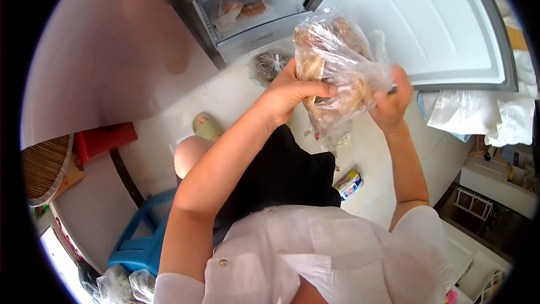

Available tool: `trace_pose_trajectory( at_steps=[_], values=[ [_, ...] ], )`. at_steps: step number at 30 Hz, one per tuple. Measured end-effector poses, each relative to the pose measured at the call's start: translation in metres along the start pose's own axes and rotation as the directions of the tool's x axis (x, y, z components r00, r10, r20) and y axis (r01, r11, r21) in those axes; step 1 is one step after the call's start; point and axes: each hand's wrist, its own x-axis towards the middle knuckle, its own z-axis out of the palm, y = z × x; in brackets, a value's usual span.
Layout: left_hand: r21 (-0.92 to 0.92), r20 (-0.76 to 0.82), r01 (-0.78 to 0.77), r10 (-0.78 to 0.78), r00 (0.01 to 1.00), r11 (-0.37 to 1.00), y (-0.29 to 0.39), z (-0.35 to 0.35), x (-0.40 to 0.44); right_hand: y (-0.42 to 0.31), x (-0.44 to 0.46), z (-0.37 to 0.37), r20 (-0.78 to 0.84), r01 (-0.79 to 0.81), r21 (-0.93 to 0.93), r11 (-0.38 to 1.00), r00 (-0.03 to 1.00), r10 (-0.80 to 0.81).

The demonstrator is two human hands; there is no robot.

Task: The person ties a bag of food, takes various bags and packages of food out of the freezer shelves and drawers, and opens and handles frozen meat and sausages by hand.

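A clear plastic bag [333, 50] with brownish pieces of food in it is held up in front of the freezer. My left hand [296, 91] grips its left side, thumb laid across the plastic. On the other side my right hand [394, 101], slightly blurred, has its fingers closed on the crumpled edge of the bag. What the food is, I cannot make out. Behind the bag, a pulled-out freezer drawer [256, 44] holds a wrapped package [241, 12] of pinkish and brown food.
The freezer door [433, 28] stands wide open at the right. On the floor [163, 152] sit a tied bag of dark stuff [271, 66] and a small yellow-and-blue packet [349, 184]. A blue plastic stool [140, 236] is at lower left, a red box [107, 139] above it.
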Motion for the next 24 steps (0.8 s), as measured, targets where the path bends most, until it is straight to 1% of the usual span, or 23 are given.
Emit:
trace_pose_trajectory(
  at_steps=[1, 2, 3, 4, 5, 6, 7, 9, 10, 11, 12, 13, 15, 18, 21, 22, 24],
  values=[
    [0.006, -0.017, -0.029, 0.029, 0.999, 1.000, -0.004, 0.006, 0.001, -0.005, -0.009, -0.004, 0.003, -0.203, 0.000, 0.979, 0.979, 0.203],
    [0.014, -0.035, -0.062, 0.063, 0.997, 0.998, -0.006, 0.010, 0.004, -0.023, 0.007, -0.005, 0.003, -0.394, 0.000, 0.919, 0.919, 0.394],
    [0.022, -0.055, -0.097, 0.098, 0.994, 0.995, -0.007, 0.012, 0.006, -0.034, 0.015, -0.007, 0.002, -0.569, 0.003, 0.823, 0.823, 0.569],
    [0.019, -0.069, -0.080, 0.081, 0.994, 0.997, -0.007, 0.014, 0.008, -0.038, -0.001, -0.006, 0.198, -0.781, 0.247, 0.574, 0.620, 0.759],
    [0.016, -0.080, -0.063, 0.064, 0.995, 0.998, -0.005, 0.013, 0.007, -0.043, -0.009, -0.003, 0.296, -0.858, 0.378, 0.348, 0.468, 0.833],
    [0.013, -0.094, -0.039, 0.040, 0.995, 0.999, -0.007, 0.014, 0.010, -0.045, -0.018, -0.001, 0.413, -0.878, 0.472, 0.087, 0.307, 0.858],
    [-0.046, -0.123, -0.006, 0.000, 0.992, 0.999, -0.008, 0.014, 0.012, -0.047, -0.025, -0.001, 0.471, -0.849, 0.526, -0.060, 0.232, 0.851],
    [-0.161, -0.172, 0.048, -0.076, 0.982, 0.986, -0.009, 0.013, 0.018, -0.052, -0.028, -0.004, 0.576, -0.728, 0.591, -0.349, 0.077, 0.814],
    [-0.146, -0.109, 0.090, -0.106, 0.988, 0.985, -0.007, 0.010, 0.021, -0.053, -0.027, -0.004, 0.597, -0.602, 0.661, -0.448, 0.059, 0.800],
    [-0.211, -0.095, 0.096, -0.118, 0.988, 0.973, -0.006, 0.009, 0.023, -0.054, -0.025, -0.004, 0.619, -0.457, 0.712, -0.534, 0.048, 0.784],
    [-0.276, -0.079, 0.100, -0.126, 0.989, 0.956, -0.003, 0.005, 0.022, -0.062, -0.007, -0.009, 0.611, -0.459, 0.726, -0.512, 0.089, 0.787],
    [-0.339, -0.067, 0.105, -0.136, 0.988, 0.935, -0.003, 0.006, 0.024, -0.063, -0.002, -0.013, 0.581, -0.573, 0.708, -0.413, 0.141, 0.801],
    [-0.394, -0.050, 0.101, -0.130, 0.990, 0.914, 0.001, 0.010, 0.024, -0.063, 0.005, -0.020, 0.534, -0.752, 0.633, -0.184, 0.252, 0.807],
    [-0.481, -0.004, 0.106, -0.124, 0.992, 0.870, 0.001, 0.003, 0.028, -0.060, 0.015, -0.031, 0.498, -0.866, 0.500, -0.008, 0.279, 0.821],
    [-0.469, -0.052, 0.057, -0.091, 0.994, 0.882, 0.003, 0.001, 0.027, -0.065, 0.044, -0.051, 0.254, -0.828, 0.402, 0.391, 0.512, 0.821],
    [-0.479, -0.080, 0.055, -0.107, 0.991, 0.876, 0.000, -0.002, 0.029, -0.067, 0.051, -0.057, 0.222, -0.782, 0.399, 0.478, 0.589, 0.777],
    [-0.478, -0.104, 0.011, -0.069, 0.992, 0.878, -0.001, 0.001, 0.030, -0.074, 0.061, -0.070, 0.161, -0.673, 0.381, 0.634, 0.723, 0.672]
  ],
)
